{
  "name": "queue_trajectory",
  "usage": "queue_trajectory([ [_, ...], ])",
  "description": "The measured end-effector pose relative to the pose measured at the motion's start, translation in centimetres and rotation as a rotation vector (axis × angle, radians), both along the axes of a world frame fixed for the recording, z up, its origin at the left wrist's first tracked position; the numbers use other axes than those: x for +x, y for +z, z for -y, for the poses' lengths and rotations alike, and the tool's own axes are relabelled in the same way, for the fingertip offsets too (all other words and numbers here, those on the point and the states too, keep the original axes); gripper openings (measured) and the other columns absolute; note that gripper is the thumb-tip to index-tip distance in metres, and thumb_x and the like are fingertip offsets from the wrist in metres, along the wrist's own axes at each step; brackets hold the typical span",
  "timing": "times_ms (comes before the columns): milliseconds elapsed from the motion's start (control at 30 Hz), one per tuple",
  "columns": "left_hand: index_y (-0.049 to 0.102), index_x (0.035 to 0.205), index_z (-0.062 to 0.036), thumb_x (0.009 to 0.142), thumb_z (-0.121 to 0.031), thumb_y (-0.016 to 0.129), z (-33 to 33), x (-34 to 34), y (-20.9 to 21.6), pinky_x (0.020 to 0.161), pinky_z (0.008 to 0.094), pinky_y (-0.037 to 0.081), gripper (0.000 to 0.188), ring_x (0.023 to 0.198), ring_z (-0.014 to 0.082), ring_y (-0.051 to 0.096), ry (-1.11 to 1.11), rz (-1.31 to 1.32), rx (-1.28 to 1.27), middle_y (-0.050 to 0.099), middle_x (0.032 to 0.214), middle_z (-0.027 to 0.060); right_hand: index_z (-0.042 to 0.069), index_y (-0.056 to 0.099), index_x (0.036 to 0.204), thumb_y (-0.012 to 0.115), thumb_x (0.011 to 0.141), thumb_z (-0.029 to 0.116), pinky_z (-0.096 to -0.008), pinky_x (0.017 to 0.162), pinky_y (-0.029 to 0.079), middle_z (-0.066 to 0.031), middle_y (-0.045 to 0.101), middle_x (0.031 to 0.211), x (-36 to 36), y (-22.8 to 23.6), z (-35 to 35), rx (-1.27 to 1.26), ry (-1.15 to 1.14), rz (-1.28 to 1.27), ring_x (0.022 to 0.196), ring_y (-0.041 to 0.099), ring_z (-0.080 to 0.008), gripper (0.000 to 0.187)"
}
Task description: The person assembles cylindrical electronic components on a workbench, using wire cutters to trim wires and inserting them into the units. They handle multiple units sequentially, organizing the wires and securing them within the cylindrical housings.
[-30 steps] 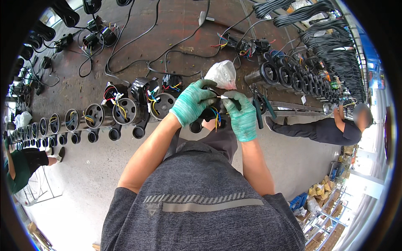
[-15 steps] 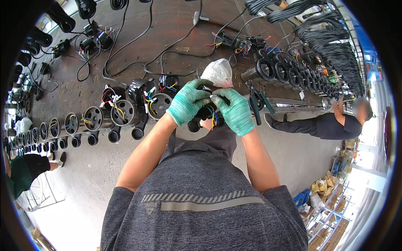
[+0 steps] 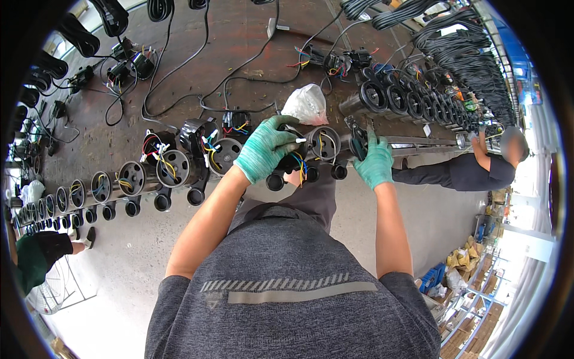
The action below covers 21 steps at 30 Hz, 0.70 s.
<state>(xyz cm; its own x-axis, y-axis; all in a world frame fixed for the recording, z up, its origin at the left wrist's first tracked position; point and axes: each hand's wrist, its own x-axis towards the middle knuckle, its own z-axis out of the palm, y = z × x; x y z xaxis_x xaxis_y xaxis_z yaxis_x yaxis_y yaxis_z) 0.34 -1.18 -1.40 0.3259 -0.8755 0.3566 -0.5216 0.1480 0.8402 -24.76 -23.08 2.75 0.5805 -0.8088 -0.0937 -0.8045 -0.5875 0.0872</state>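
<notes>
One small white connector sat pinched near the bench edge!
The left hand had its fingertips together on it, just beside blue and yellow wires; the right hand, meanwhile, was on the dark pliers, whether clamped round them I couldn't tell.
</notes>
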Motion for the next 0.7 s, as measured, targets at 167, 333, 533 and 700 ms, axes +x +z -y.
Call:
queue_trajectory([
  [167,0.079,0.116,-0.0005,0.091,-0.005,0.080,0.0,0.1,0.0,0.104,0.0417,0.054,0.026,0.118,0.0320,0.067,-0.012,-0.027,-0.020,0.063,0.140,0.0174,0.008,0.046,0.156,0.078,0.073,0.002,-0.0498,0.104,0.054,-0.0240,0.052,0.137,0.4,0.8,-5.5,0.261,0.257,0.539,0.120,0.059,-0.0447,0.089],
  [333,0.077,0.116,0.0007,0.091,-0.003,0.079,0.0,0.1,-0.1,0.104,0.0413,0.054,0.025,0.117,0.0316,0.068,-0.026,-0.064,-0.025,0.063,0.140,0.0174,0.004,0.050,0.151,0.080,0.073,0.010,-0.0528,0.099,0.054,-0.0268,0.053,0.129,2.2,1.2,-10.2,0.486,0.257,0.612,0.114,0.060,-0.0479,0.084],
  [533,0.076,0.119,0.0007,0.092,-0.001,0.077,-0.1,0.2,-0.3,0.105,0.0417,0.053,0.028,0.118,0.0331,0.067,-0.025,-0.030,-0.031,0.064,0.138,0.0176,0.004,0.051,0.151,0.082,0.073,0.012,-0.0521,0.100,0.054,-0.0268,0.053,0.131,2.4,1.1,-10.4,0.380,0.351,0.567,0.115,0.060,-0.0474,0.084],
  [700,0.075,0.121,0.0003,0.090,-0.001,0.078,0.0,0.1,-0.2,0.106,0.0422,0.053,0.031,0.120,0.0349,0.066,-0.034,-0.048,-0.016,0.064,0.136,0.0180,0.006,0.047,0.156,0.080,0.071,0.008,-0.0512,0.105,0.053,-0.0263,0.053,0.137,3.1,1.8,-10.7,0.377,0.364,0.468,0.123,0.059,-0.0468,0.091],
])
